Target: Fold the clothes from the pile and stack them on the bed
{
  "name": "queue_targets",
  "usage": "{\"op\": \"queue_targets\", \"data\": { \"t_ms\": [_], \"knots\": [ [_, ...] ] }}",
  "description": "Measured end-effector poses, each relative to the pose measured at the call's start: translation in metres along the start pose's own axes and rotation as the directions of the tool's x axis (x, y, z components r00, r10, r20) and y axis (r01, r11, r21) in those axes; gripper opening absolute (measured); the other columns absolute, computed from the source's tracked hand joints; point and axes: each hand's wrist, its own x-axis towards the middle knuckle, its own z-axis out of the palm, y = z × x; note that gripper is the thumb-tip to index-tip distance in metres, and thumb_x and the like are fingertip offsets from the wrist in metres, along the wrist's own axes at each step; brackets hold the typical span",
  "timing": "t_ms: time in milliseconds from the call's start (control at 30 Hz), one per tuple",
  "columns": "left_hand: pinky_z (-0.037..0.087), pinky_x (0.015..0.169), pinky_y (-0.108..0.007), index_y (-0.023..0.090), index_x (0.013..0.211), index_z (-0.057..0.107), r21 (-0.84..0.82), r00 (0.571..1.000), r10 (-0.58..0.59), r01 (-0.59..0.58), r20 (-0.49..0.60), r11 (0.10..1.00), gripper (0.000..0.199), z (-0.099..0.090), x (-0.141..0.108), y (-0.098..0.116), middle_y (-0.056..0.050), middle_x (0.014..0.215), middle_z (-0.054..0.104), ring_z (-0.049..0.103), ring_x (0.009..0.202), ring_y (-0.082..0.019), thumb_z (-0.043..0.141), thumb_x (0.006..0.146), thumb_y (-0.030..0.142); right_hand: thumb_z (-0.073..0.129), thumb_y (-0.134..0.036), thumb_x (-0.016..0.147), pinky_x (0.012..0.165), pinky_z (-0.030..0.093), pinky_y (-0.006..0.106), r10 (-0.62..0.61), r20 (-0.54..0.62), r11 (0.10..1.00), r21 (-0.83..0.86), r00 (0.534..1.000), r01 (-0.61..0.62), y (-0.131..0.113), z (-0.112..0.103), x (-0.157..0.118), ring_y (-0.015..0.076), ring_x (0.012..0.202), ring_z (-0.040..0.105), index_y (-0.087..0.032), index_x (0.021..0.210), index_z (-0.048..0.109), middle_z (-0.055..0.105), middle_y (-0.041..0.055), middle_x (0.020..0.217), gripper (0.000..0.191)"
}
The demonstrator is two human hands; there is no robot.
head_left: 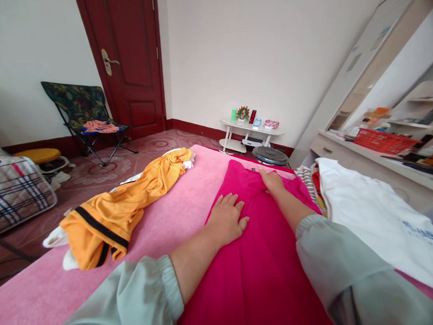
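A magenta shirt [263, 270] is spread out in front of me on a pink-covered bed [175, 202]. My left hand [227, 219] rests flat on its left side, fingers spread over the fabric. Farther up, near the neckline and its small dark tag, my right hand [272, 180] is closed on the cloth; some of its fingers are hidden from view. To the left lies a crumpled orange garment [132, 203] with black stripes, on top of some white clothing. A white shirt [374, 209] with blue lettering lies folded at the right.
Striped and coloured clothes [307, 180] lie beside the white shirt. A white side table [226, 123] with small items stands by the far wall, near a round dark-lidded object [270, 156]. A folding chair [76, 106] is at left; a dresser holds a red basket [384, 141].
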Motion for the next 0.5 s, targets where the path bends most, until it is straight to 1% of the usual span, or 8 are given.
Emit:
{"op": "queue_targets", "data": {
  "t_ms": [67,133,200,267,333,400,467,500],
  "knots": [
    [0.032,0.107,-0.043,0.015,0.124,0.057,-0.017,0.999,0.011,-0.012,-0.041,1.000,0.048,-0.001,0.000,0.000,-0.013,0.132,0.052,0.046,0.122,-0.029,0.047,0.086,0.042,0.067,-0.050,0.069,0.051,0.046,0.033,0.074,0.136,0.997,0.004,0.988,-0.075,0.000,-0.005,-0.002,0.0209,0.048,0.058,-0.019,0.052,0.056,0.055,0.0059,0.043,0.037],
    [0.037,0.104,-0.039,0.015,0.119,0.061,-0.043,0.997,0.032,-0.035,-0.068,0.998,0.044,-0.002,0.000,0.000,-0.013,0.127,0.056,0.051,0.116,-0.027,0.049,0.085,0.039,0.077,-0.037,0.060,0.049,0.046,0.031,0.116,0.211,0.993,-0.003,0.971,-0.118,-0.002,-0.010,-0.007,0.0191,0.046,0.057,-0.018,0.055,0.056,0.056,0.0033,0.044,0.028],
    [0.039,0.101,-0.036,0.016,0.119,0.061,-0.077,0.995,0.060,-0.066,-0.074,0.995,0.041,-0.003,0.000,0.000,-0.011,0.125,0.058,0.053,0.114,-0.025,0.049,0.086,0.038,0.075,-0.027,0.061,0.054,0.048,0.031,0.092,0.161,0.996,-0.008,0.983,-0.092,-0.004,-0.014,-0.014,0.0199,0.054,0.061,-0.017,0.061,0.059,0.061,0.0046,0.052,0.019],
    [0.039,0.102,-0.036,0.017,0.122,0.059,-0.102,0.994,0.093,-0.099,-0.061,0.990,0.042,-0.003,-0.001,0.000,-0.010,0.127,0.058,0.052,0.117,-0.024,0.047,0.087,0.039,0.069,-0.024,0.067,0.066,0.050,0.032,0.047,0.071,0.999,-0.019,0.996,-0.046,-0.008,-0.019,-0.023,0.0219,0.070,0.064,-0.016,0.074,0.064,0.067,0.0081,0.069,0.011],
    [0.035,0.105,-0.038,0.019,0.125,0.057,-0.109,0.991,0.133,-0.136,-0.032,0.985,0.045,-0.003,-0.002,-0.001,-0.010,0.132,0.055,0.049,0.122,-0.025,0.047,0.088,0.042,0.064,-0.021,0.072,0.079,0.048,0.035,0.011,-0.005,0.999,-0.039,1.000,-0.011,-0.011,-0.024,-0.036,0.0243,0.089,0.063,-0.015,0.092,0.065,0.068,0.0119,0.091,0.021],
    [0.032,0.108,-0.042,0.020,0.127,0.056,-0.108,0.986,0.169,-0.168,0.000,0.980,0.047,-0.003,-0.002,-0.002,-0.010,0.137,0.050,0.045,0.126,-0.026,0.048,0.088,0.044,0.059,-0.022,0.076,0.092,0.043,0.039,-0.051,-0.092,0.996,-0.074,0.994,0.044,-0.014,-0.027,-0.052,0.0273,0.108,0.056,-0.013,0.110,0.060,0.062,0.0156,0.112,0.035],
    [0.029,0.109,-0.043,0.021,0.128,0.055,-0.115,0.981,0.195,-0.191,0.021,0.975,0.047,-0.002,-0.002,-0.002,-0.010,0.140,0.047,0.042,0.129,-0.026,0.047,0.088,0.046,0.051,-0.027,0.083,0.101,0.035,0.043,-0.223,-0.163,0.969,-0.147,0.961,0.200,-0.016,-0.028,-0.067,0.0280,0.124,0.043,-0.014,0.126,0.050,0.050,0.0163,0.132,0.045],
    [0.029,0.110,-0.043,0.021,0.128,0.055,-0.121,0.979,0.203,-0.199,0.024,0.973,0.047,-0.002,-0.002,-0.003,-0.010,0.140,0.047,0.042,0.129,-0.026,0.047,0.089,0.046,0.046,-0.030,0.086,0.105,0.030,0.043,-0.349,-0.146,0.928,-0.194,0.926,0.319,-0.015,-0.028,-0.073,0.0267,0.129,0.036,-0.016,0.132,0.044,0.043,0.0142,0.140,0.048]
  ]
}}
